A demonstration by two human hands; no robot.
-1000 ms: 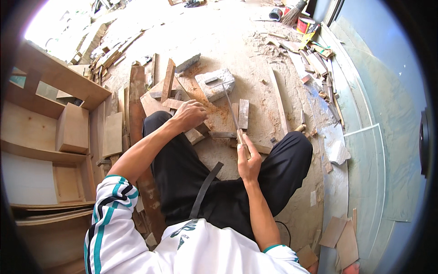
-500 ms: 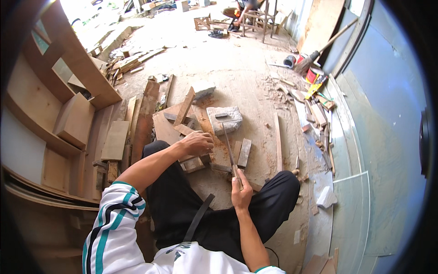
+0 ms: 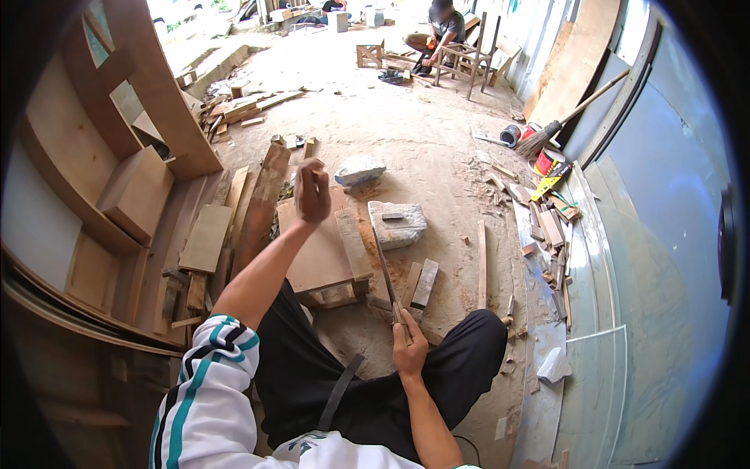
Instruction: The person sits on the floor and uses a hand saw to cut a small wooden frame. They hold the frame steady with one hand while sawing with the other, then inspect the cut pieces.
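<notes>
Right hand [image 3: 408, 352], lower centre of frame: fingers are wrapping tight around the wooden handle of a long narrow-bladed steel knife [image 3: 388, 277]. The blade is running up and slightly left from the fist, its tip reaching the flat reddish-brown wooden board [image 3: 316, 254] at centre frame, along the sawdust-strewn right edge.

Left hand [image 3: 312, 190], upper centre: raised above the board, arm extending up from the striped white-and-teal sleeve [image 3: 205, 387] at lower left. Fingers are curling together into a loose fist; whether anything is sitting inside the curl cannot be told from this angle.

Just right of the blade, a grey rough stone block [image 3: 396, 223] is lying on the dirt floor. A second pale grey stone [image 3: 358, 170] is sitting above it, near the raised hand. Short offcuts of pale wood [image 3: 424, 283] are lying beside the knife handle.

Upper right: a straw broom with long wooden stick [image 3: 562, 123] is leaning against the wall. Top of frame, another person [image 3: 444, 27] is crouching by wooden chair frames [image 3: 469, 55], well apart.
</notes>
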